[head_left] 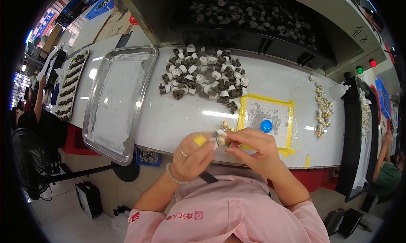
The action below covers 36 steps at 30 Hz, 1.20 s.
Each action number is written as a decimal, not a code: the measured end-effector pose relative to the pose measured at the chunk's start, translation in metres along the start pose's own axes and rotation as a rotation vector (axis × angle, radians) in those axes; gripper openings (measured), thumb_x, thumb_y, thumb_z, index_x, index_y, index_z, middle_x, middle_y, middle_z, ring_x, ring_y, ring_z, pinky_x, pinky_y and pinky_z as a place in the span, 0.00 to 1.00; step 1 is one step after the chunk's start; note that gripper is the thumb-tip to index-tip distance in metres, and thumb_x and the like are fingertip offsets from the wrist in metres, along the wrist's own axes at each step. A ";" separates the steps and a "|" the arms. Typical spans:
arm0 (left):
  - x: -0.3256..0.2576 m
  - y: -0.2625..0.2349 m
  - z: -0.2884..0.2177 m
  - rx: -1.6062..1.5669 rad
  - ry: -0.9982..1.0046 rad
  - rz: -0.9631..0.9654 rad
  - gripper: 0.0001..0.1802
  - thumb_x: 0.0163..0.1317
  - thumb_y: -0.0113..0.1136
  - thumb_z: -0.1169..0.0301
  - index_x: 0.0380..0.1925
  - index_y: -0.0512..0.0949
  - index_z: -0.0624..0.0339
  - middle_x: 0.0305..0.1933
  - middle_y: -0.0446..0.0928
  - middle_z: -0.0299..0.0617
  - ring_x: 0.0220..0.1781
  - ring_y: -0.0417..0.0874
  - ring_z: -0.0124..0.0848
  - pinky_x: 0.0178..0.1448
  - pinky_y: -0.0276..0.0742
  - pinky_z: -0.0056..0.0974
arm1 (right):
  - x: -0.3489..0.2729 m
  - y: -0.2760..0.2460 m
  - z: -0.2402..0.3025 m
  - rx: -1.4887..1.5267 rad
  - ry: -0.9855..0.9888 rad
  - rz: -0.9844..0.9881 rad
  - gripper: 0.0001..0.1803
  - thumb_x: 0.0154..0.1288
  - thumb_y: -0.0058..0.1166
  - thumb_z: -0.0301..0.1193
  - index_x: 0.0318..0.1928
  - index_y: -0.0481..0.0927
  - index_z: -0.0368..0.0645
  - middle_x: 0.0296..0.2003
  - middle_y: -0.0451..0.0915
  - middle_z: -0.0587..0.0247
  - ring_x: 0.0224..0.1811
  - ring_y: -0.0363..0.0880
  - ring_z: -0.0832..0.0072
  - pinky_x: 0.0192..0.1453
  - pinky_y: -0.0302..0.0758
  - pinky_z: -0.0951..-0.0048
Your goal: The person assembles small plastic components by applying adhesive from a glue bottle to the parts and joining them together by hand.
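My left hand (192, 156) and my right hand (253, 149) meet over the near edge of the white table (177, 120). Together they pinch one small white and dark cylindrical part (220, 138). A yellow cover sits on a left fingertip (199, 140), and a ring and a bead bracelet are on that hand. A few small beige bits (228, 125) lie just beyond the fingers. A big pile of the same white and dark parts (203, 78) lies farther back on the table.
An empty metal tray (116, 99) sits at left. A yellow-taped square (266, 118) with a blue cap (266, 125) lies at right, beige pieces (323, 109) beyond it. A dark bin of parts (253, 14) stands behind. Other people work at both sides.
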State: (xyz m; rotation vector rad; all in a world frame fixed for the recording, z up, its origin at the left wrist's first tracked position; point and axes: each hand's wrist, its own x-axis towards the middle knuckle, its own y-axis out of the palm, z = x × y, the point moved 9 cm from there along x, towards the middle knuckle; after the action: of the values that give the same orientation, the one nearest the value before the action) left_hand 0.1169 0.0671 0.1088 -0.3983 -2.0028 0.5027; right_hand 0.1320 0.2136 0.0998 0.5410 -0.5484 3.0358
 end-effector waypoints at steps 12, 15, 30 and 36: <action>-0.010 0.011 0.048 0.114 -0.444 0.147 0.15 0.45 0.68 0.77 0.36 0.80 0.65 0.32 0.77 0.43 0.38 0.75 0.41 0.43 0.72 0.40 | -0.017 0.002 -0.013 -0.469 0.049 0.133 0.16 0.50 0.59 0.20 0.43 0.80 0.39 0.45 0.75 0.56 0.39 0.79 0.65 0.39 0.77 0.68; -0.003 0.017 0.043 0.172 -0.403 0.196 0.20 0.44 0.69 0.78 0.41 0.80 0.65 0.38 0.78 0.46 0.42 0.73 0.43 0.45 0.72 0.41 | -0.015 0.005 -0.013 -0.523 -0.014 0.111 0.17 0.49 0.58 0.21 0.43 0.79 0.41 0.44 0.75 0.57 0.39 0.78 0.64 0.41 0.76 0.66; 0.006 0.043 0.019 0.326 -0.152 0.336 0.22 0.39 0.67 0.75 0.40 0.80 0.60 0.47 0.74 0.44 0.52 0.70 0.46 0.56 0.63 0.51 | -0.006 0.010 -0.015 -0.515 -0.050 0.129 0.13 0.48 0.58 0.21 0.38 0.77 0.39 0.33 0.72 0.60 0.36 0.76 0.64 0.39 0.75 0.65; -0.007 0.030 0.012 0.267 -0.181 0.300 0.22 0.37 0.68 0.77 0.38 0.80 0.59 0.48 0.74 0.46 0.54 0.69 0.47 0.59 0.63 0.51 | -0.011 0.005 -0.009 -0.476 -0.077 0.181 0.13 0.48 0.57 0.21 0.38 0.76 0.40 0.31 0.71 0.60 0.35 0.76 0.63 0.38 0.75 0.65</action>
State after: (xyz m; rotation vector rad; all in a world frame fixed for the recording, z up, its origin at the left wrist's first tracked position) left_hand 0.1118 0.0872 0.0836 -0.5029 -2.0217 1.0132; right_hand 0.1395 0.2122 0.0865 0.6066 -1.3400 2.8846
